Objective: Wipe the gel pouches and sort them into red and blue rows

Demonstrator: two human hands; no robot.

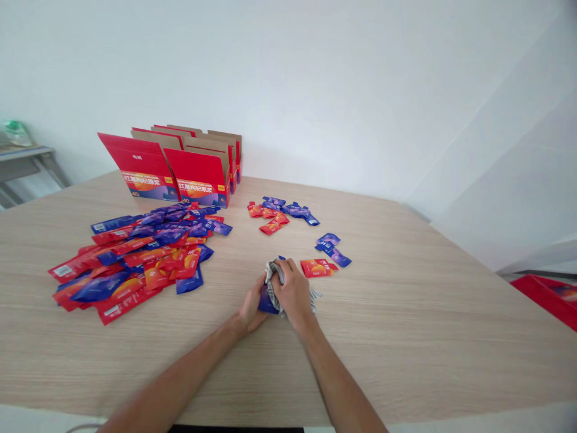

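Near the middle of the table, my left hand (pixel 253 305) is closed on a blue pouch (pixel 267 300). Bunched in my right hand (pixel 293 293) is a grey-and-white striped cloth (pixel 273 278), pressed against the pouch's face. Both hands meet here, so much of the pouch and cloth is covered. Just beyond my right hand lies a red pouch (pixel 318 268). A little farther off are a few blue pouches (pixel 333 249).
A large heap of red and blue pouches (pixel 148 252) spreads over the table's left side. Open red cartons (pixel 198 180) stand behind it. A smaller group of pouches (pixel 274 213) lies toward the back. A red box (pixel 547 294) shows beyond the table's right edge.
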